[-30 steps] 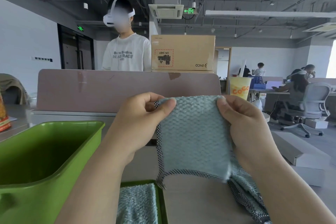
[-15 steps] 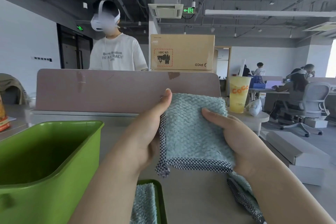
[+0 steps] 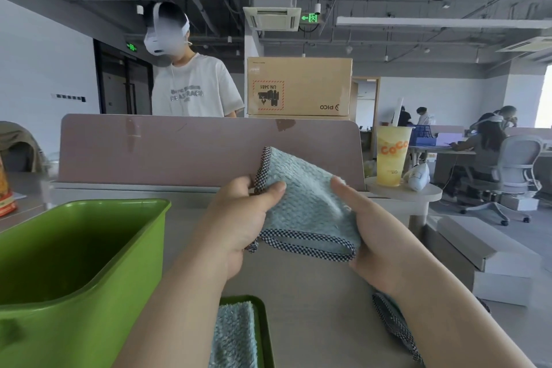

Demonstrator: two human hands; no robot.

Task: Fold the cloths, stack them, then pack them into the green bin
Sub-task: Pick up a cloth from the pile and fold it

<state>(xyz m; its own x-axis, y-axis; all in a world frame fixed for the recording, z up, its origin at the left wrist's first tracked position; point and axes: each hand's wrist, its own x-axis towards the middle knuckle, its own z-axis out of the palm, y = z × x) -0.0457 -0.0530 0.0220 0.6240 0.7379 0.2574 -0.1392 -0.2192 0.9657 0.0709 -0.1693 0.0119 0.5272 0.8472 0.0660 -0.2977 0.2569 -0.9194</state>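
I hold a folded light-blue cloth [image 3: 307, 206] with checked trim above the table, between both hands. My left hand [image 3: 243, 218] pinches its left edge with thumb on top. My right hand [image 3: 376, 233] cups its right side, fingers behind and thumb along the front. The green bin [image 3: 89, 248] stands at the left, and no cloth shows in the part of its inside that I can see. A second blue cloth [image 3: 234, 334] lies on a green tray [image 3: 264, 329] near the bottom edge. Another cloth [image 3: 394, 323] lies under my right forearm.
A pink partition [image 3: 194, 149] runs along the back of the table [image 3: 313, 308]. Behind it stand a person in a white shirt and headset [image 3: 191, 84] and a cardboard box [image 3: 298, 86]. A yellow drink cup [image 3: 391, 155] sits at the right. Grey boxes [image 3: 493, 263] lie on the floor.
The cloth went from hanging unfolded to folded in half, and both hands lowered and tilted it toward the right. The person behind the partition shifted sideways.
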